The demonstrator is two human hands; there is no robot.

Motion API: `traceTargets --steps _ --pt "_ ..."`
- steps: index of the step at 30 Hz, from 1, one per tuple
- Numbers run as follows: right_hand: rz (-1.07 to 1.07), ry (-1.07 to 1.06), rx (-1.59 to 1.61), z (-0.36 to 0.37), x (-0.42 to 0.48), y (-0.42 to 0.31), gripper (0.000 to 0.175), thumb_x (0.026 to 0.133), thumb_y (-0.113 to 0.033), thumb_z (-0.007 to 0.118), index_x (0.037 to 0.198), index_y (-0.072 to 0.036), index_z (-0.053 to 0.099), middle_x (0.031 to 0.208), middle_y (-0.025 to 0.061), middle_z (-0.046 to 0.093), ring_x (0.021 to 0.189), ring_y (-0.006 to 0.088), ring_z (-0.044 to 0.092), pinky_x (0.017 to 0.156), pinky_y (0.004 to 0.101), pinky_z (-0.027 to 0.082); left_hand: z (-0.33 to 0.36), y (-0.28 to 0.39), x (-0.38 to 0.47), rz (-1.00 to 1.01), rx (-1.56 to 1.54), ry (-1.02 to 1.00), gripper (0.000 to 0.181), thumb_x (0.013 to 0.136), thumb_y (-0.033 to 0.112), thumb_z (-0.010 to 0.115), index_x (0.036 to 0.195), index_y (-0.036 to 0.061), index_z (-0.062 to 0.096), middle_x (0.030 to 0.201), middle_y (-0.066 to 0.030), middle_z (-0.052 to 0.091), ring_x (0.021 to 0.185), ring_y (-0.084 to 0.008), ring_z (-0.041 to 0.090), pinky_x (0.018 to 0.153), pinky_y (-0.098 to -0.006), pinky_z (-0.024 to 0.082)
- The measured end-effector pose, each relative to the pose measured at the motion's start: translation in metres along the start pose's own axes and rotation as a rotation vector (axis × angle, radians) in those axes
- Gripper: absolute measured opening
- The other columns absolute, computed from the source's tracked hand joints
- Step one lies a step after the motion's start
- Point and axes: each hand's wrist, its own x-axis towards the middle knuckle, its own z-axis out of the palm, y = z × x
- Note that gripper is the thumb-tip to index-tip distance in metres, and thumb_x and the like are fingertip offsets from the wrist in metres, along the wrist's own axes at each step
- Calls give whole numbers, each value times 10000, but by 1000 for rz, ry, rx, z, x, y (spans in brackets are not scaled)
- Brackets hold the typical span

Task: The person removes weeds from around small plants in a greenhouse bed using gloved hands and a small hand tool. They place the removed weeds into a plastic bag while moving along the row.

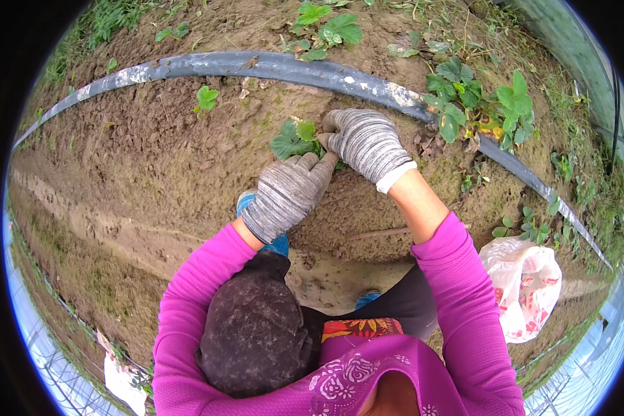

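Observation:
Both of my hands wear grey striped knit gloves and meet at a small strawberry plant in the brown soil. My left hand lies at the plant's near side, its fingertips against the leaf stems. From the right, my right hand reaches in with bent fingers, thumb and fingertips close to those of my left hand. The leaf bases between the fingers are mostly hidden, so a firm grip on them cannot be made out.
A dark, dirt-spotted irrigation hose curves across the bed beyond my hands. A larger strawberry plant grows over it at right. A white plastic bag with red print stands right of my arm. A thin stick lies on the soil.

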Motion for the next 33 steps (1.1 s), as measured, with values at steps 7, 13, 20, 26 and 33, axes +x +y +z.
traceTargets --steps 7,13,20,26,33 --pt "51 222 48 16 -12 9 242 830 -293 633 880 -57 650 798 178 645 768 363 626 695 442 493 -1 0 -2 -12 9 -21 374 810 156 651 1181 121 617 814 -100 620 642 -259 623 539 -371 496" --pt "178 542 67 32 -41 23 185 819 -228 637 888 -57 641 803 165 644 749 332 633 666 411 502 0 0 0 -24 -40 16 381 815 149 662 1191 123 611 784 -100 609 609 -264 607 518 -372 485" --pt "644 543 1324 3 -91 35 143 884 -223 668 879 -81 648 665 -50 565 505 20 480 457 184 347 -9 -1 -10 -63 -181 33 387 833 161 664 1212 113 602 827 -114 634 634 -248 627 527 -353 497" --pt "-35 430 221 39 -120 9 149 825 -158 658 921 -44 639 734 139 615 642 291 600 568 391 476 -10 9 -14 -315 -1046 -102 408 894 209 642 1268 75 551 892 -31 639 702 -128 603 603 -248 493" --pt "129 408 251 7 -95 -21 479 742 -237 730 1160 -46 595 1039 158 622 874 307 639 775 415 513 -13 -16 -40 -708 -1476 -145 377 925 234 615 1228 18 550 973 -18 649 766 -80 594 640 -230 504"
